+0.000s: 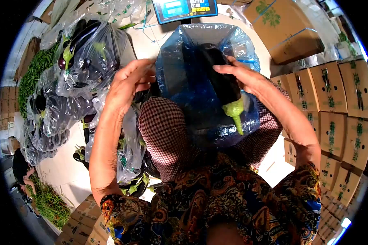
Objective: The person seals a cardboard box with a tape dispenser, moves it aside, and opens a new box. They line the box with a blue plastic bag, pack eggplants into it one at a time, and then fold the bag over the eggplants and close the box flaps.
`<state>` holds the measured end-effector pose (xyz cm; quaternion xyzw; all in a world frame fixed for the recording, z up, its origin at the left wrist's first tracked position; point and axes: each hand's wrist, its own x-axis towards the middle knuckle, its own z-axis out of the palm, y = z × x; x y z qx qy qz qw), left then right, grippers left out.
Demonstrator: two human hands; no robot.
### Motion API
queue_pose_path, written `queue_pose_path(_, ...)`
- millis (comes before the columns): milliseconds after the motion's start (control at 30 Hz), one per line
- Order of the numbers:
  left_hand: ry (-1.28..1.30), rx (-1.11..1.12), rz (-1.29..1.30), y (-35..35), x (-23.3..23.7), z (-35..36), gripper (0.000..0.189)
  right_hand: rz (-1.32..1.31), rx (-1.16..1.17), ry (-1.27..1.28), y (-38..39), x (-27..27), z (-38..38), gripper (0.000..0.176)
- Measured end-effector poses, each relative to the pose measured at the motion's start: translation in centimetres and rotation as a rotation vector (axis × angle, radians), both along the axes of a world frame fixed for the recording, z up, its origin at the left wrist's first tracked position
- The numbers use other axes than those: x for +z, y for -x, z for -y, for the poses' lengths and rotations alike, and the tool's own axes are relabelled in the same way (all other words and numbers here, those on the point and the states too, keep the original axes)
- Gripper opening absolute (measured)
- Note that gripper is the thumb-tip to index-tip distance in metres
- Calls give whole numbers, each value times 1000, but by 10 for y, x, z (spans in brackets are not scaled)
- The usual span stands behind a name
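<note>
A blue plastic bag [171, 77] stands open-mouthed in front of me, its lower part between my knees. My right hand [243, 75] grips a long dark eggplant [223, 75] around its body, over the bag. The eggplant's green cap and stem [234, 112] point toward me. To the left of the bag's rim, my left hand [133, 79] has its fingers loosely bent and apart, with nothing visible in them. Dark eggplant skin shows just below that hand. Clear bags [92, 61] filled with more eggplants lie to my left.
A digital scale [186, 10] stands beyond the bag. An open carton [284, 30] is at the back right, and stacked cartons [331, 87] line the right side. Green peppers [37, 77] are heaped at far left. Another person's arm [28, 179] shows at lower left.
</note>
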<state>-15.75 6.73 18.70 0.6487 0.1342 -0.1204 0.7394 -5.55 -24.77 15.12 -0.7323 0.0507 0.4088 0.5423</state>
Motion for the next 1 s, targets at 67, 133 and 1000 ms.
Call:
queue_pose_path(67,87,47,-104,7,-33,-18,29,-2,-48,92,6,11,-23,104)
queue_pose_path(133,171,72,-107,22,-68,-27,28,20,-57,280,1,-3,-38,104)
queue_pose_path(1000,-1148,404,-171,233,-284,-198,47,551,1268,924,-15,-192,-28,58)
